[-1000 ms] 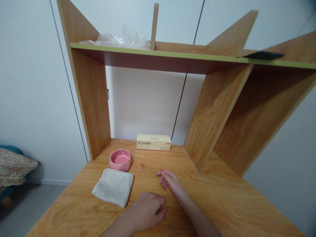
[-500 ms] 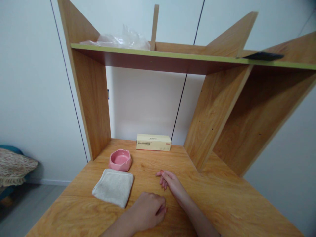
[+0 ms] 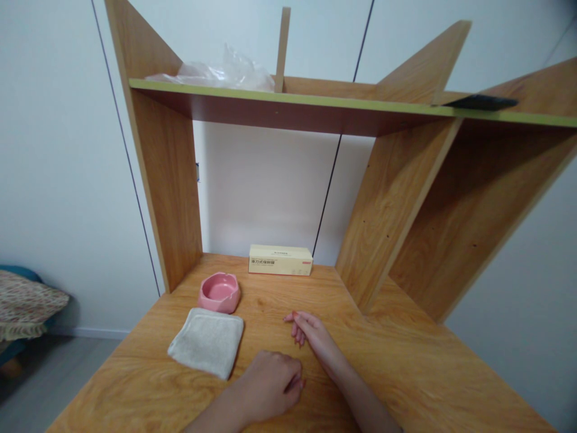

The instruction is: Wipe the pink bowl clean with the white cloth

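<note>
Both my hands rest on a wooden desk (image 3: 406, 361). My left hand (image 3: 270, 385) lies near the front edge, fingers curled under in a loose fist with nothing visible in it. My right hand (image 3: 309, 328) lies a little farther in, fingers stretched out flat and together on the wood, holding nothing. A folded beige cloth (image 3: 207, 341) lies just left of my left hand, apart from it. Behind the cloth stands a small pink bowl (image 3: 219, 291). A long cream box (image 3: 280, 260) with red print sits at the back against the wall.
A wooden shelf (image 3: 288, 105) spans above the desk, carried by upright panels (image 3: 171, 198) left and right. Crumpled clear plastic (image 3: 220, 71) lies on the shelf at left, a flat dark object (image 3: 480, 101) at right. A patterned cushion (image 3: 22, 300) shows at the far left.
</note>
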Action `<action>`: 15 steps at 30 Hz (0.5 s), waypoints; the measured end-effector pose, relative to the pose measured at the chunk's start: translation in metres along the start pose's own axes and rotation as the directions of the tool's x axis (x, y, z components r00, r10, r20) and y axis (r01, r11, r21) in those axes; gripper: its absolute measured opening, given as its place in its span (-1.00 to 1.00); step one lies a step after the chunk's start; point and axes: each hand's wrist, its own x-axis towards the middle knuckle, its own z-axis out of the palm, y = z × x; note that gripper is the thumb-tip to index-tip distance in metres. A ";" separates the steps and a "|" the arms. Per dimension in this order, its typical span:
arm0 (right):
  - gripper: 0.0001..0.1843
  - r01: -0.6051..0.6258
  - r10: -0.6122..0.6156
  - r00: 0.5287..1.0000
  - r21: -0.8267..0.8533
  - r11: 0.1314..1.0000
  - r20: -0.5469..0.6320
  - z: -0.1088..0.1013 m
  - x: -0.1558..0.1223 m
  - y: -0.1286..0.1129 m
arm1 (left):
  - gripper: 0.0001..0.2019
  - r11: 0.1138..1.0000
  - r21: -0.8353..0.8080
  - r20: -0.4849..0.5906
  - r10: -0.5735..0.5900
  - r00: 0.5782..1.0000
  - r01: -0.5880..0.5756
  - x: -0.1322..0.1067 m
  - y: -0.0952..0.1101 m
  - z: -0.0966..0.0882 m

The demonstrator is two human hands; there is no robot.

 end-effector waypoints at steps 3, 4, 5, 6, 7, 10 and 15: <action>-0.47 0.001 -0.001 1.000 -0.004 1.000 0.005 0.000 0.001 0.001 | -0.83 1.000 -0.008 0.001 0.001 1.000 -0.001 0.000 0.000 -0.001; -0.47 -0.001 0.001 1.000 -0.003 1.000 0.005 0.000 0.001 0.001 | -0.83 1.000 -0.011 -0.001 0.005 1.000 -0.005 0.000 0.000 -0.001; -0.47 -0.003 0.003 1.000 -0.001 1.000 0.006 0.000 0.001 0.001 | -0.83 1.000 -0.013 -0.004 0.008 1.000 -0.009 0.000 0.000 -0.001; -0.47 -0.007 0.007 1.000 0.001 1.000 0.007 0.000 0.001 0.001 | -0.83 1.000 -0.013 -0.009 0.011 1.000 -0.011 0.000 0.000 0.000; -0.47 -0.010 0.010 1.000 0.003 1.000 0.007 -0.001 0.001 0.001 | -0.83 1.000 -0.012 -0.013 0.012 1.000 -0.012 0.000 0.000 0.000; -0.48 -0.017 0.017 1.000 0.004 1.000 0.010 -0.001 0.001 0.001 | -0.84 1.000 -0.012 -0.017 0.019 1.000 -0.020 0.000 -0.001 0.001; -0.49 -0.017 0.017 1.000 0.003 1.000 0.009 -0.001 0.001 0.001 | -0.84 1.000 -0.015 -0.023 0.025 0.999 -0.025 0.000 -0.001 0.001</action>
